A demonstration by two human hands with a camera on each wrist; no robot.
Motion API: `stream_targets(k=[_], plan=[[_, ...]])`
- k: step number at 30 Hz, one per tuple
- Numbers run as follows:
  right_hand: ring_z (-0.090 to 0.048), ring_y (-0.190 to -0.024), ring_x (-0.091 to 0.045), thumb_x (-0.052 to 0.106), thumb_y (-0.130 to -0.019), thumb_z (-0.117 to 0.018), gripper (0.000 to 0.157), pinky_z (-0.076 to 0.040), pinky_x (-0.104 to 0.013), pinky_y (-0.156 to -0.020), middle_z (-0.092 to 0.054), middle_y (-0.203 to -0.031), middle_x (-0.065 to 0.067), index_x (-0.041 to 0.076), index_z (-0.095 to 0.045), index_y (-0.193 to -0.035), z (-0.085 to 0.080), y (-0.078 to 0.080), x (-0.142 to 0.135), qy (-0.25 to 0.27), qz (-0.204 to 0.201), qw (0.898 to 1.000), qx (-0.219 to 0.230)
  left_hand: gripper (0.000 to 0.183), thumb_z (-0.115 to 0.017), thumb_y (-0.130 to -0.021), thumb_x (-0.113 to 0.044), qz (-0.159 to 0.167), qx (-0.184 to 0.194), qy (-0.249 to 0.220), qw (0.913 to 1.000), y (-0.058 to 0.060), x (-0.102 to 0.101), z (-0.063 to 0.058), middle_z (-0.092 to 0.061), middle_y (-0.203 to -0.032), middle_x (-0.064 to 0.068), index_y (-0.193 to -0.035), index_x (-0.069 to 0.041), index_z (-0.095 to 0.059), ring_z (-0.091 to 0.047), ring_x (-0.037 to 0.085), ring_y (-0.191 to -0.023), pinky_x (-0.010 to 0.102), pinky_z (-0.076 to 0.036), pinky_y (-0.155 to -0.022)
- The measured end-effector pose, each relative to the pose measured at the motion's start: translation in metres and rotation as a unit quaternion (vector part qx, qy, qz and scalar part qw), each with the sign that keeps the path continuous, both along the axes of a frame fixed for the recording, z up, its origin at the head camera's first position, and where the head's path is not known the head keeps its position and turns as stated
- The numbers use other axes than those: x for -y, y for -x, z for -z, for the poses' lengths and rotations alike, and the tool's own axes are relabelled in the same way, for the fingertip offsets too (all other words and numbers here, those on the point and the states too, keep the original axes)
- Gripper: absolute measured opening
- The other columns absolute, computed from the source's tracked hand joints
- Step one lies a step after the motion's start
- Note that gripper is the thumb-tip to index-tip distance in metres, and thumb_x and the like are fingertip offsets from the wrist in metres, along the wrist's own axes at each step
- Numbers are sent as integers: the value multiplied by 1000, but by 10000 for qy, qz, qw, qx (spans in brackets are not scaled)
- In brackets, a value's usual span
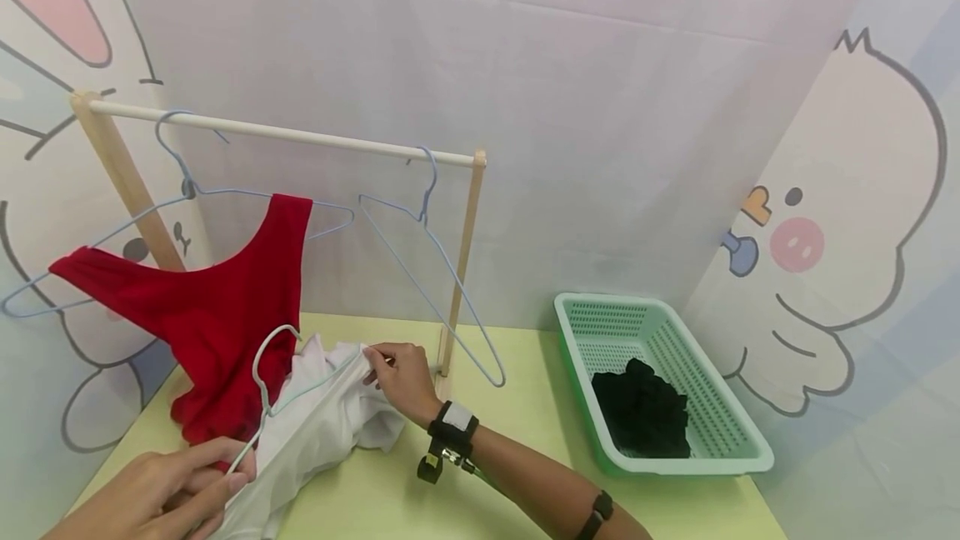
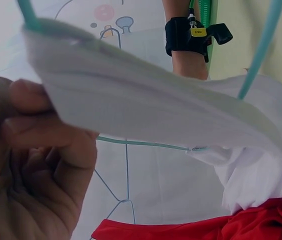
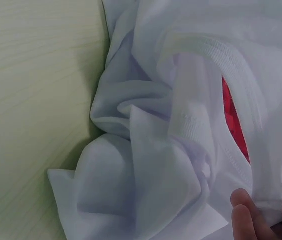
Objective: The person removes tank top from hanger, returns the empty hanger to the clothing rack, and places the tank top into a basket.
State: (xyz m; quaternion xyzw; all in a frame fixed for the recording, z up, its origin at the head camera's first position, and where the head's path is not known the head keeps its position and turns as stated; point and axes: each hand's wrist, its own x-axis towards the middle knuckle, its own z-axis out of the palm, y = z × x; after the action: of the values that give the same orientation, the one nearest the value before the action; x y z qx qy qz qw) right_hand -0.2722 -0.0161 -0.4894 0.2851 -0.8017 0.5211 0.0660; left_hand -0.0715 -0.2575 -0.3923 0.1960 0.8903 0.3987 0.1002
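white garment point(image 1: 322, 423) shared between two grips

the white garment lies at about half past seven in the head view, partly lifted and partly bunched on the yellow table point(image 1: 517, 373). the left hand point(image 1: 161, 490), at eight o'clock, grips one arm of the pale green hanger point(image 1: 266, 408) with curled fingers, probably so that the frame does not turn under the cloth; if it pinches also some cloth, i cannot tell. the right hand point(image 1: 401, 373), at seven o'clock, pinches an edge of the garment near the end of the other arm, which seems to stretch the cloth along the wire. the hook curves toward one o'clock, apart from both hands.

at ten o'clock is the white rod point(image 1: 300, 135) of a wooden rack point(image 1: 123, 165). on it, one blue hanger point(image 1: 240, 190) bears a red garment point(image 1: 225, 307) by the shoulders, so its neckline spreads wide; a second blue hanger point(image 1: 424, 213), at three o'clock from it, hangs without clothing. the green basket point(image 1: 667, 467), at four o'clock, contains black cloth point(image 1: 641, 411); its walls probably prevent the pile from spreading.
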Motion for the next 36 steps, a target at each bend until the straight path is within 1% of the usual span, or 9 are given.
stream_targets(k=[3,5,8,11,16,22,31,33,36], plan=[[-68,-56,-18,18,-100,-57,23,-51,-19,-50,-72,-71,-9,6,-75,-105,1,0,0,-10,20,10000,53,20,-48,-103,-13,6,-119,19,9999,0,0,0,-48,-61,-17,-116,0,-57,-45,-1,-49,21,-35,-44],[-68,-57,-20,18,-100,-57,22,-51,-20,-50,-72,-71,-9,6,-75,-105,0,0,0,-40,14,9999,97,21,-49,-103,-15,-64,-15,71,10000,1,0,0,-50,-62,-16,-117,0,-56,-47,0,-50,21,-37,-45],[-68,-57,-19,17,-100,-57,22,-51,-20,-49,-71,-71,-9,5,-75,-104,0,0,0,-88,6,9998,156,30,-51,-102,-20,-322,312,234,9987,3,1,-4,-61,-73,-13,-123,2,-55,-56,0,-58,20,-51,-55],[-67,-57,-17,16,-100,-58,21,-51,-20,-50,-71,-70,-9,5,-75,-104,1,-1,0,-98,-18,9996,262,39,-53,-101,-24,-495,501,362,9969,5,2,-6,-69,-90,-7,-128,5,-52,-62,0,-68,27,-58,-64],[-67,-57,-17,18,-100,-58,22,-51,-20,-50,-71,-71,-10,5,-75,-105,2,-1,0,-109,-28,9993,350,43,-53,-102,-23,-397,473,315,9976,6,4,-4,-73,-100,-1,-130,9,-50,-65,0,-73,32,-59,-67],[-67,-56,-15,19,-100,-57,23,-50,-20,-49,-71,-71,-9,5,-75,-106,4,-1,-1,-142,-28,9990,418,42,-55,-100,-23,-452,575,230,9971,6,2,-4,-73,-100,1,-130,7,-50,-66,-1,-73,33,-59,-66],[-67,-57,-17,17,-100,-58,21,-50,-20,-48,-72,-73,-7,5,-75,-106,6,-2,-3,-147,-39,9988,469,42,-56,-100,-24,-550,604,253,9963,7,-1,-6,-70,-96,-5,-129,5,-51,-64,0,-72,31,-59,-68],[-67,-56,-17,17,-100,-58,21,-50,-20,-48,-72,-73,-8,5,-75,-106,7,-2,-3,-145,-53,9989,437,42,-55,-100,-24,-515,579,277,9966,8,-2,-6,-69,-91,-7,-129,5,-50,-63,1,-70,29,-58,-67],[-67,-56,-17,17,-100,-58,21,-50,-20,-48,-72,-73,-9,5,-75,-106,8,-1,-3,-162,-71,9989,435,34,-55,-100,-25,-468,448,310,9974,7,-5,-8,-62,-74,-11,-123,0,-52,-60,3,-64,25,-54,-63]])
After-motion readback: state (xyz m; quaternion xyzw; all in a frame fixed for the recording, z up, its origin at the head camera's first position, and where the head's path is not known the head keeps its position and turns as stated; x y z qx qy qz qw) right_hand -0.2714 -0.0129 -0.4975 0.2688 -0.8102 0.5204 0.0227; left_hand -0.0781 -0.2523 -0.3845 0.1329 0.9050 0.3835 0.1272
